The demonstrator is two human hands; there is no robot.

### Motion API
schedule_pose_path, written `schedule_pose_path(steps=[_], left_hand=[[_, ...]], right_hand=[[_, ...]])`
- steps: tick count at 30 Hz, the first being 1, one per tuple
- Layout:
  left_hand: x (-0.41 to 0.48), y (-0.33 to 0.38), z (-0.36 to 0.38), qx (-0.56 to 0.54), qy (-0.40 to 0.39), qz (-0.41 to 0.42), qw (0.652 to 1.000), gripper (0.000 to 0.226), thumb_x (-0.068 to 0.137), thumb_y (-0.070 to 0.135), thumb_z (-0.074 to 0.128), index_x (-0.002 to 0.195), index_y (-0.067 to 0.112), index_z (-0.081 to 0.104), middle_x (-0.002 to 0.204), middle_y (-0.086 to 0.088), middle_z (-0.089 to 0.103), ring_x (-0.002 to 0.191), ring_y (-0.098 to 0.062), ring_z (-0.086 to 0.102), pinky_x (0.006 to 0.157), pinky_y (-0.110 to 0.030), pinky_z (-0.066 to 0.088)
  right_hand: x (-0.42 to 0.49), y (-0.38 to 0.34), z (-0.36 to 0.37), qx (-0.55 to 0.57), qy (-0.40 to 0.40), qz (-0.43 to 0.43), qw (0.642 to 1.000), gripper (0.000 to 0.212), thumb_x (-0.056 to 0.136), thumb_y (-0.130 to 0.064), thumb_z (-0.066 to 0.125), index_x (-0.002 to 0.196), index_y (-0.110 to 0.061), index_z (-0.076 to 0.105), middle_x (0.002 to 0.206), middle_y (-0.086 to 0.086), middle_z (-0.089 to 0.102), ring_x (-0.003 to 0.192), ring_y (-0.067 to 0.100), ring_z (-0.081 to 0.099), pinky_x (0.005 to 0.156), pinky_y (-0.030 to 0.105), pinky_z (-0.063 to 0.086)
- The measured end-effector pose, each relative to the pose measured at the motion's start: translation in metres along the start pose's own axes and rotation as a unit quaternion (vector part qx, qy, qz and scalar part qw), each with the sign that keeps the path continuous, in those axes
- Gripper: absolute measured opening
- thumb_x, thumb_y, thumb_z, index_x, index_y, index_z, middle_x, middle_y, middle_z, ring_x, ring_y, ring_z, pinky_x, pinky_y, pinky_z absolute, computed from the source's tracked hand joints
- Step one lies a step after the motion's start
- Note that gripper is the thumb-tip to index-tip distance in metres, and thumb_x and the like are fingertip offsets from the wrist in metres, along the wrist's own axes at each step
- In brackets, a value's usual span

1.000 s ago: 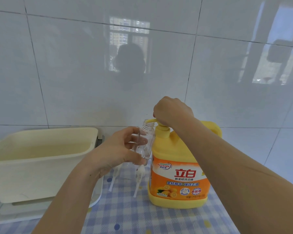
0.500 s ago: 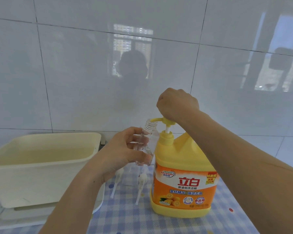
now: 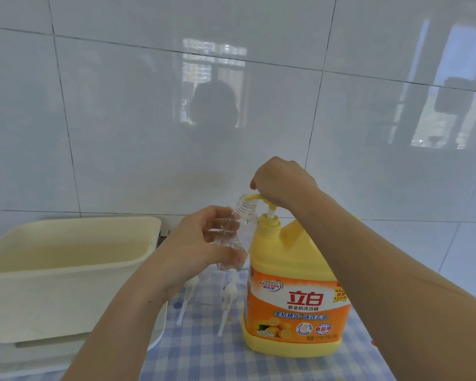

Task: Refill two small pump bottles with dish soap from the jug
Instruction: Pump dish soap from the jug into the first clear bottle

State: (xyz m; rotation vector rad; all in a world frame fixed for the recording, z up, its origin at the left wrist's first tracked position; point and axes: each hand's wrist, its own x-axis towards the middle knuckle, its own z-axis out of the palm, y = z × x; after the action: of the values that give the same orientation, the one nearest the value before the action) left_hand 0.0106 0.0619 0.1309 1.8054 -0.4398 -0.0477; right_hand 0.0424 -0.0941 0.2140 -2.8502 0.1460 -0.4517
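A small clear bottle (image 3: 243, 213) without its cap is gripped by my left hand (image 3: 195, 248) and tilted to the right. Its open mouth sits right under the yellow spout (image 3: 252, 196) of the dish soap jug (image 3: 294, 292). The jug is yellow with an orange label and stands on the checked cloth. My right hand (image 3: 283, 182) is curled over the jug's pump head, which is up, with its white stem showing. Two white pump tops (image 3: 188, 291) (image 3: 229, 294) lie on the cloth below the bottle. A second bottle is hidden from view.
A cream plastic basin (image 3: 66, 270) stands at the left on a white tray (image 3: 157, 334). A white tiled wall (image 3: 121, 133) rises close behind everything. The blue checked cloth (image 3: 204, 358) covers the counter in front.
One second ago the pump head was pressed down onto the jug's collar. It has since risen with my right hand on it. My left hand keeps the bottle at the spout.
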Motion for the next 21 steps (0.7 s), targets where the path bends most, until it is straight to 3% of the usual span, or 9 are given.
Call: schedule_pose_path(steps=[3,12,15,17,21], left_hand=[[0.000,-0.001,0.000,-0.004,-0.005,0.002,1.000,0.060,0.065,0.007,0.086,0.115,0.030,0.063,0.111,0.011,0.070,0.106,-0.009,0.066,0.095,-0.044,0.054],[0.001,-0.003,0.001,-0.002,-0.019,-0.016,1.000,0.058,0.065,0.002,0.083,0.114,0.025,0.062,0.112,0.008,0.068,0.107,-0.013,0.064,0.083,-0.035,0.058],[0.001,-0.003,0.001,-0.001,-0.022,-0.023,0.999,0.057,0.066,-0.004,0.081,0.110,0.025,0.062,0.109,0.008,0.069,0.102,-0.010,0.066,0.083,-0.039,0.059],[0.001,-0.004,0.001,-0.003,-0.021,-0.027,0.999,0.057,0.065,-0.008,0.080,0.109,0.023,0.063,0.106,0.007,0.070,0.099,-0.009,0.067,0.079,-0.038,0.059],[0.001,-0.006,0.000,-0.023,-0.038,-0.033,0.998,0.058,0.067,-0.007,0.079,0.114,0.022,0.063,0.109,0.007,0.071,0.105,-0.012,0.066,0.078,-0.037,0.059]], right_hand=[[0.002,0.001,0.002,-0.023,-0.010,-0.008,1.000,0.044,0.085,-0.008,0.034,0.110,-0.020,0.068,0.108,0.001,0.060,0.070,0.019,0.044,0.070,0.034,0.039],[-0.009,0.000,0.007,0.032,-0.010,0.022,0.999,0.034,0.086,-0.012,0.039,0.103,-0.018,0.067,0.107,0.002,0.061,0.088,0.025,0.055,0.078,0.036,0.044],[-0.020,-0.002,0.005,0.024,0.005,0.030,0.999,0.017,0.086,-0.011,0.039,0.082,-0.014,0.054,0.087,0.003,0.053,0.083,0.026,0.051,0.080,0.037,0.040],[-0.028,-0.004,0.005,0.008,0.004,0.023,1.000,0.017,0.085,-0.008,0.036,0.069,-0.013,0.040,0.075,0.003,0.044,0.077,0.026,0.046,0.078,0.036,0.037],[-0.032,-0.006,0.003,-0.003,0.002,0.014,1.000,0.020,0.084,-0.007,0.036,0.066,-0.013,0.037,0.073,0.002,0.041,0.076,0.025,0.044,0.075,0.036,0.035]])
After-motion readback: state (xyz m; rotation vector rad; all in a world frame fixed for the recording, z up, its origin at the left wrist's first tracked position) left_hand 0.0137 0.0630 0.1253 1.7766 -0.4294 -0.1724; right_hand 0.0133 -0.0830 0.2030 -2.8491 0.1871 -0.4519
